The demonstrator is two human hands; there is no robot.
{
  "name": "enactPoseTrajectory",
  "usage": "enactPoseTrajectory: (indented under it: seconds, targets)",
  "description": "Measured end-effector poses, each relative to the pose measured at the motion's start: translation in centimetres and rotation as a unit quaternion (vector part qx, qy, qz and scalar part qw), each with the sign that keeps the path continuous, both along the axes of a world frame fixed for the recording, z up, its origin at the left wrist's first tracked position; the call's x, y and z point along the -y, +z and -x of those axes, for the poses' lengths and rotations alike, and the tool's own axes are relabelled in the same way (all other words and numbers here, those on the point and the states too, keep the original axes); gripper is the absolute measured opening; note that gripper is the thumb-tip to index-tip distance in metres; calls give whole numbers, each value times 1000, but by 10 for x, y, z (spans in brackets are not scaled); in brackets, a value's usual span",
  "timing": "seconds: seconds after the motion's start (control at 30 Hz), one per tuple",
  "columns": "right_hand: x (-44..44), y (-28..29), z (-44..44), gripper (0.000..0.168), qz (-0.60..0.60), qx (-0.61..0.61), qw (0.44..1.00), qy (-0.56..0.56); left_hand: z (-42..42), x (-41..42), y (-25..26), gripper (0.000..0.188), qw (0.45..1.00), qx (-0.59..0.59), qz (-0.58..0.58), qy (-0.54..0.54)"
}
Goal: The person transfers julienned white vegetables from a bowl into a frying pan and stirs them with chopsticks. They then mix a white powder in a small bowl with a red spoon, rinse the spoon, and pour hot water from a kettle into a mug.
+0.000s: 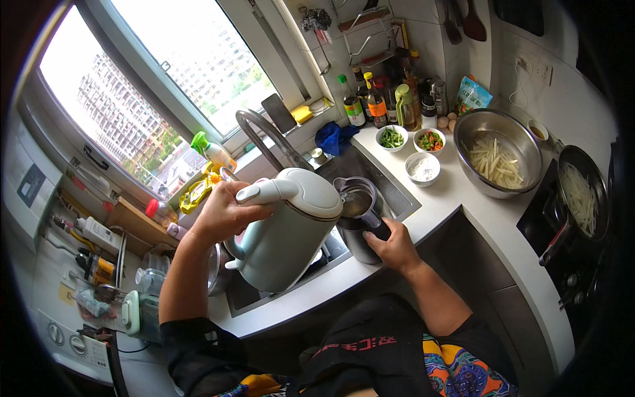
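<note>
My left hand [228,208] grips the handle of a pale electric kettle [292,243], raised and tilted over the sink [404,203]. The kettle's lid is closed, and its spout end is beside the mouth of a dark grey jug [358,243]. In my right hand [397,248] is the jug's black handle. The jug is uncovered, with some liquid showing inside. Whether water is flowing from the kettle cannot be made out. Behind the kettle rises a curved metal faucet [278,134].
Small white bowls hold chopped greens [392,138], cut peppers [429,141] and white powder [422,169]. Farther right are a steel basin [476,181] of pale strips in water and a frying pan [602,211] on the stove. Sauce bottles [377,106] line the back; a blue cloth [336,139] lies by the sink.
</note>
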State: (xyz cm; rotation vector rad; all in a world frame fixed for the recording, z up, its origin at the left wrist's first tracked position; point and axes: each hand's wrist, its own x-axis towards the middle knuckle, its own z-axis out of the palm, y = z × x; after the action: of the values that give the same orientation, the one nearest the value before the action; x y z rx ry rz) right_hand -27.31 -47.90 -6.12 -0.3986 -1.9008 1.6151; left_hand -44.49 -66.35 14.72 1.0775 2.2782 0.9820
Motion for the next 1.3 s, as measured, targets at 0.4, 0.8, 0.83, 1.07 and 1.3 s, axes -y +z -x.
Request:
enactPoseTrajectory:
  seconds: [0.4, 0.8, 0.83, 1.07, 1.3]
  targets:
    - [0, 2, -1, 23, 8, 15, 1000, 14, -1, -2, 5, 25, 1000, -9, 25, 1]
    - [1, 2, 0, 22, 15, 18, 1000, 16, 2, -4, 6, 24, 999, -24, 45, -11]
    - [1, 3, -1, 22, 18, 20, 999, 17, 3, -4, 5, 23, 999, -28, 42, -14]
    - [1, 2, -1, 22, 24, 30, 999, 16, 3, -8, 7, 19, 998, -34, 42, -23]
    - [0, 0, 0, 22, 23, 24, 999, 19, 3, -9, 8, 18, 998, -31, 54, -10]
